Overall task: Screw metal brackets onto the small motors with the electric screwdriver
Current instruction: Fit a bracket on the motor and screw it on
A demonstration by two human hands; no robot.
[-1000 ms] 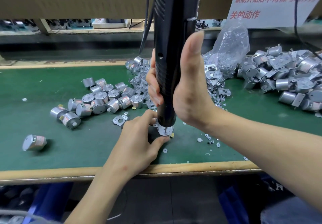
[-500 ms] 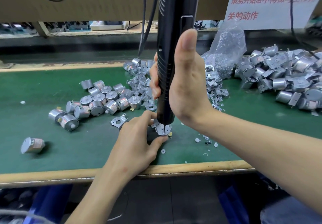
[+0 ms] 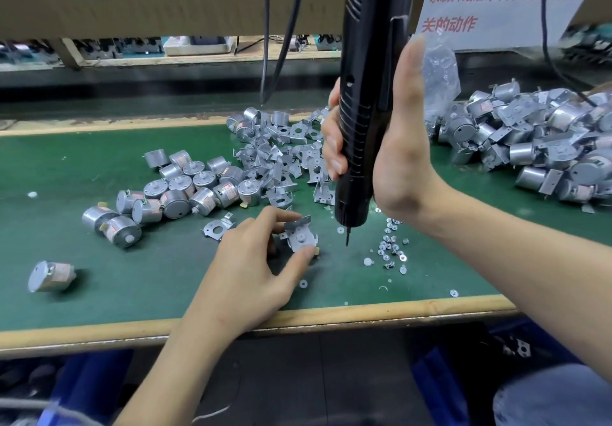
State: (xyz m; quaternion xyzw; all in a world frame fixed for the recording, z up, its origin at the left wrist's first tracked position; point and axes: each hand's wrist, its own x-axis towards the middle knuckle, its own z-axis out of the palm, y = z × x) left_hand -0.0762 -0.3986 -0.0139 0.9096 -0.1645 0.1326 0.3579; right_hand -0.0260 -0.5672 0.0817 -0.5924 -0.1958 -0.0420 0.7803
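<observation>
Just behind the wooden front edge of the table (image 3: 139,286), the left hand (image 3: 251,270) pinches a bracketed motor (image 3: 299,236) between thumb and fingers. The right hand (image 3: 402,147) grips the upright electric screwdriver (image 3: 369,94), its bit just right of the motor, not touching. Open mat lies left. Loose motors (image 3: 185,190) and brackets (image 3: 281,154) are piled beyond.

One electric screwdriver (image 3: 367,94), one plastic bag (image 3: 440,71), one sign (image 3: 503,25); motors (image 3: 180,189), brackets (image 3: 281,160) and screws (image 3: 390,247) are too many to count.
</observation>
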